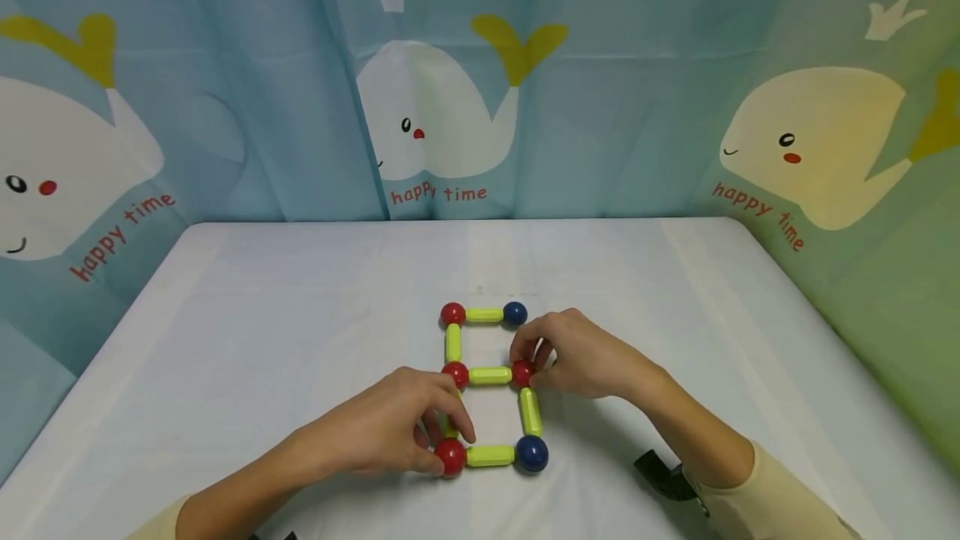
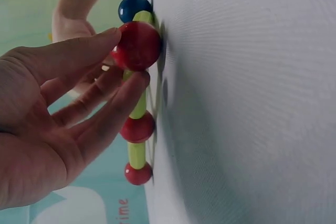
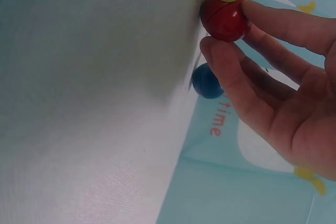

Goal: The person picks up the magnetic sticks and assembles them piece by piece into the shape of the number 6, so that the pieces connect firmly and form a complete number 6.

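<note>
A flat figure of red and blue balls joined by yellow-green rods lies on the white table. My left hand [image 1: 397, 423] pinches the near-left red ball [image 1: 451, 457] between thumb and fingers; the left wrist view shows this red ball [image 2: 138, 46] up close. My right hand [image 1: 588, 357] holds the middle-right red ball [image 1: 522, 373], also seen as a red ball [image 3: 226, 18] in the right wrist view. One blue ball [image 1: 532, 454] sits at the near right corner, another blue ball [image 1: 515, 313] at the far right. Between the two right-hand balls nearest me runs a rod [image 1: 530, 412]. Left-side rod partly hidden by fingers.
The white-covered table [image 1: 315, 298] extends around the figure on all sides. Behind it hangs a blue-green curtain [image 1: 622, 132] with printed whales. A black strap piece [image 1: 664, 475] hangs by the right sleeve [image 1: 772, 498].
</note>
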A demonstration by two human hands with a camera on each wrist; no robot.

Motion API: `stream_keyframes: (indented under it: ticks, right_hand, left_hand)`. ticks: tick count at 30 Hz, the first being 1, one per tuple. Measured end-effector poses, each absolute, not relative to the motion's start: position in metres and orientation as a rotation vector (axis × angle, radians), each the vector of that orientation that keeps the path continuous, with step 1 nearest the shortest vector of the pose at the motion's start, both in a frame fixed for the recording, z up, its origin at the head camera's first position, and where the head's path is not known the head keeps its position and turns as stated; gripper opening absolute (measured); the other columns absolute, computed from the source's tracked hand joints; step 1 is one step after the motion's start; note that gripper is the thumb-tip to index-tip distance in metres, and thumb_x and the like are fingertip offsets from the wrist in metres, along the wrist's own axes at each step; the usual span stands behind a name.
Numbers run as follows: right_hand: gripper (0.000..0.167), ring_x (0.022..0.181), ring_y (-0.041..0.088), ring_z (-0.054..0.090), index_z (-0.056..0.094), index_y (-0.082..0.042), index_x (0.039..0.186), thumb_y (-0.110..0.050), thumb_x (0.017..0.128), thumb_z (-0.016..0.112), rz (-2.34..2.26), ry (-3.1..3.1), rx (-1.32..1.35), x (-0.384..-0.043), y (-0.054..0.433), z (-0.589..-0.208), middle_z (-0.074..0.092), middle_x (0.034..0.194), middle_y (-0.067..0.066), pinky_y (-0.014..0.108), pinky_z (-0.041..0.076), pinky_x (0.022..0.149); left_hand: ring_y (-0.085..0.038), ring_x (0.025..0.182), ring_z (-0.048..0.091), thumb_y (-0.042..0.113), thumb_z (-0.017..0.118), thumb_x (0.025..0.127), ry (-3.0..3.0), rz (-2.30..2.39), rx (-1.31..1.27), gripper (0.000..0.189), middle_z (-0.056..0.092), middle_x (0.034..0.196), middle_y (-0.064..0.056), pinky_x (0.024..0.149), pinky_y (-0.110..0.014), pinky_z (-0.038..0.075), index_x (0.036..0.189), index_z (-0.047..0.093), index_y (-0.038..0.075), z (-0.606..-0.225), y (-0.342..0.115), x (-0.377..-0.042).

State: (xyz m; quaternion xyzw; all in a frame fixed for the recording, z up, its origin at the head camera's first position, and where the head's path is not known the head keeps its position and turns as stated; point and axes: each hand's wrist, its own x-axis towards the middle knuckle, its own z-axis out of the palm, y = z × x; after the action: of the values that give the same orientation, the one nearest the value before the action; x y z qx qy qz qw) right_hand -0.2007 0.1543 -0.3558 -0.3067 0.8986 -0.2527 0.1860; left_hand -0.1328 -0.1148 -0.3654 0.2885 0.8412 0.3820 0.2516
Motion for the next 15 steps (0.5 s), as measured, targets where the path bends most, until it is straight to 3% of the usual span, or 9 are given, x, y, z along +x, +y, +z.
stream_keyframes:
  ticks: [7, 15]
  right_hand:
    - [0.023, 0.082, 0.009, 0.067, 0.076, -0.016, 0.096, 0.002, 0.084, 0.081, -0.713, 2.527, -0.856, -0.2011, 0.1546, -0.3574, 0.072, 0.09, -0.008, 0.021, 0.057, 0.071]
    - [0.021, 0.081, 0.009, 0.068, 0.076, -0.015, 0.096, 0.002, 0.084, 0.081, -0.732, 2.525, -0.882, -0.2012, 0.1551, -0.3573, 0.073, 0.088, -0.008, 0.021, 0.058, 0.072]
  left_hand:
    - [0.003, 0.077, 0.065, 0.009, 0.09, 0.081, 2.326, 0.967, 0.888, 0.025, 0.068, 0.094, 0.019, 0.072, -0.018, 0.057, 0.1, 0.083, 0.024, -0.3685, -0.1141, -0.1317]
    - [0.004, 0.081, 0.065, 0.004, 0.087, 0.083, 2.291, 1.003, 0.949, 0.02, 0.067, 0.092, 0.019, 0.073, -0.016, 0.057, 0.093, 0.084, 0.021, -0.3727, -0.1156, -0.1328]
